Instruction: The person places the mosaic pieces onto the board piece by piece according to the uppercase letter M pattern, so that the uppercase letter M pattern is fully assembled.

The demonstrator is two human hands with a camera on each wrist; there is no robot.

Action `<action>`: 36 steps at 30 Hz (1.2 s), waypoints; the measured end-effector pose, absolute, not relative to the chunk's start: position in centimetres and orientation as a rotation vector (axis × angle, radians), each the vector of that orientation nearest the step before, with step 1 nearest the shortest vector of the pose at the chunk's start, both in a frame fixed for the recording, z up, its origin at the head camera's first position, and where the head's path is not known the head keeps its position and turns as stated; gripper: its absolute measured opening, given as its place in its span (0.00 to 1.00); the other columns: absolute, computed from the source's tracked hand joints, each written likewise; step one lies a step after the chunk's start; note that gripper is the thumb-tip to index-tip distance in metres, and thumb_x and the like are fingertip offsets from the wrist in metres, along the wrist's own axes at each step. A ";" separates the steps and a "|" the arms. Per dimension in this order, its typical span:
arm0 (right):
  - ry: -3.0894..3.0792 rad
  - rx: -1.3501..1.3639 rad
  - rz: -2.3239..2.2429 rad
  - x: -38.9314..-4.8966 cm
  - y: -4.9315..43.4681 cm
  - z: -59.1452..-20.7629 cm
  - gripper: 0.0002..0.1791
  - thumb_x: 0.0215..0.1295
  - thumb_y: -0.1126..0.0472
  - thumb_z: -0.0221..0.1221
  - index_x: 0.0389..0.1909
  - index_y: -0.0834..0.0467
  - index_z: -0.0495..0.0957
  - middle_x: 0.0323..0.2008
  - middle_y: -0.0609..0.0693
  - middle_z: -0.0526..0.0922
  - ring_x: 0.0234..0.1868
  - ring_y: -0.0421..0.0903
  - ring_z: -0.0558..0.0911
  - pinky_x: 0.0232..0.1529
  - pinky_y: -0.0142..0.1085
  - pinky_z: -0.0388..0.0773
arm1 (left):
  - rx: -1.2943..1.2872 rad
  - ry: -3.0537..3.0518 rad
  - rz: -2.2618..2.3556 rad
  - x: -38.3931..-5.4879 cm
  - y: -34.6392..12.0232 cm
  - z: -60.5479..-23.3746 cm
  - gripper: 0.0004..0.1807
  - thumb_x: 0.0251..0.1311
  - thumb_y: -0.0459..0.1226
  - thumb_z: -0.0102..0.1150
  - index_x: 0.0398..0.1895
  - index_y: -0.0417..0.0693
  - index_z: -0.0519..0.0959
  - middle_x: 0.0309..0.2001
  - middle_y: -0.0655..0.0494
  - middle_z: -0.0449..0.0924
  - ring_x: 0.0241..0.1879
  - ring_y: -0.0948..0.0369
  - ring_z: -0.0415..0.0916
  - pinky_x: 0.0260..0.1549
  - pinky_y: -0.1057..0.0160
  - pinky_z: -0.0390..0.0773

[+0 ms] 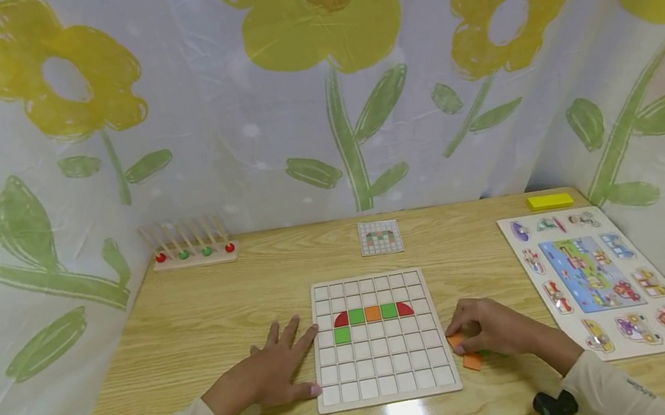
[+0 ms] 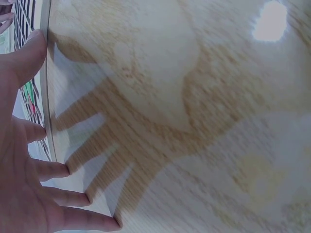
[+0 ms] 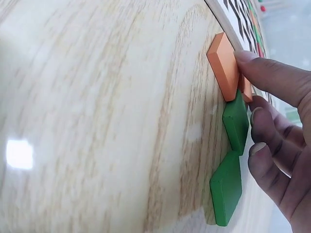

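Observation:
A white wooden grid board (image 1: pixel 389 399) lies in front of me. One row on it holds a red rounded tile (image 1: pixel 342 320) and a second red rounded tile (image 1: pixel 405 309), with two green squares and an orange square between them. A green square (image 1: pixel 342 335) sits below the left red one. My left hand (image 1: pixel 277 369) rests with spread fingers at the board's left edge. Beside the right edge, my right hand (image 1: pixel 494 327) pinches an orange square tile (image 1: pixel 456 341), partly hidden. Another orange tile (image 3: pixel 223 68) and two green tiles (image 3: pixel 226 189) lie close by on the table.
Behind the board lies a small pattern card (image 1: pixel 381 237). A peg stand (image 1: pixel 197 257) with red and green beads is at the back left. To the right are a picture peg puzzle (image 1: pixel 605 278) and a yellow block (image 1: pixel 549 201). Flowered curtains surround the table.

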State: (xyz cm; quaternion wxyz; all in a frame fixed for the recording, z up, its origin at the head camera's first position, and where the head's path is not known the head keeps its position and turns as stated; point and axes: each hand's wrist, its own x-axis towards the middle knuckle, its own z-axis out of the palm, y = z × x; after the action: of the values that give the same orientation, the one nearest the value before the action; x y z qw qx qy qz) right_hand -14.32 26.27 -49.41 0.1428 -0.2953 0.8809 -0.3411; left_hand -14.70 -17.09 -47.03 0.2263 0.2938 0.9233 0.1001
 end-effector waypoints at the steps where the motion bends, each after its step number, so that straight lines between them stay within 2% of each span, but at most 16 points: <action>1: 2.541 -0.864 -0.987 -14.3 26.3 -49.4 0.14 0.62 0.53 0.69 0.47 0.53 0.88 0.40 0.44 0.81 0.36 0.38 0.76 0.36 0.30 0.74 | 0.809 2.546 0.280 -14.7 -17.1 -47.0 0.54 0.62 0.67 0.55 0.82 0.52 0.46 0.79 0.33 0.40 0.74 0.25 0.41 0.53 0.21 0.63; 5: 2.534 -0.903 -1.003 -14.4 26.4 -49.5 0.13 0.63 0.54 0.69 0.46 0.55 0.88 0.40 0.45 0.81 0.37 0.38 0.78 0.37 0.31 0.76 | 0.805 2.550 0.278 -14.6 -17.0 -47.0 0.54 0.61 0.67 0.56 0.82 0.52 0.47 0.79 0.34 0.41 0.74 0.25 0.41 0.53 0.21 0.63; 14: 2.498 -0.832 -1.020 -14.5 26.2 -49.4 0.10 0.63 0.55 0.69 0.44 0.51 0.85 0.40 0.44 0.82 0.32 0.36 0.74 0.34 0.30 0.74 | 0.814 2.550 0.283 -14.7 -17.0 -46.9 0.53 0.63 0.65 0.56 0.82 0.51 0.47 0.79 0.33 0.41 0.74 0.24 0.41 0.53 0.20 0.63; 21: 2.453 -0.771 -1.021 -14.4 26.1 -49.4 0.07 0.65 0.56 0.68 0.40 0.50 0.81 0.32 0.42 0.80 0.26 0.33 0.71 0.29 0.30 0.73 | 0.798 2.556 0.284 -14.8 -17.0 -47.3 0.53 0.62 0.66 0.56 0.82 0.53 0.48 0.80 0.35 0.41 0.74 0.26 0.41 0.53 0.20 0.63; 29: 2.469 -0.773 -1.018 -14.4 26.1 -48.6 0.08 0.68 0.53 0.64 0.43 0.51 0.80 0.32 0.41 0.82 0.24 0.34 0.73 0.28 0.30 0.74 | 0.804 2.553 0.292 -14.9 -17.0 -47.4 0.53 0.61 0.67 0.56 0.82 0.53 0.48 0.80 0.34 0.41 0.74 0.25 0.41 0.53 0.20 0.63; 36: 2.512 -0.781 -1.013 -14.7 25.6 -47.9 0.07 0.71 0.55 0.62 0.45 0.52 0.81 0.29 0.41 0.79 0.23 0.33 0.72 0.26 0.30 0.73 | 0.795 2.560 0.286 -14.9 -17.0 -47.5 0.53 0.61 0.66 0.57 0.82 0.53 0.48 0.80 0.35 0.42 0.74 0.26 0.41 0.54 0.20 0.63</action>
State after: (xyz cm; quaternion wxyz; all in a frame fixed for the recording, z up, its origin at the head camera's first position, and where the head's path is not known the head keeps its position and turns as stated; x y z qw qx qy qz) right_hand -14.67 25.64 -47.90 0.1606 -0.2735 0.8796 -0.3546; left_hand -14.90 -17.01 -47.50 0.2210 0.2875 0.9262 0.1034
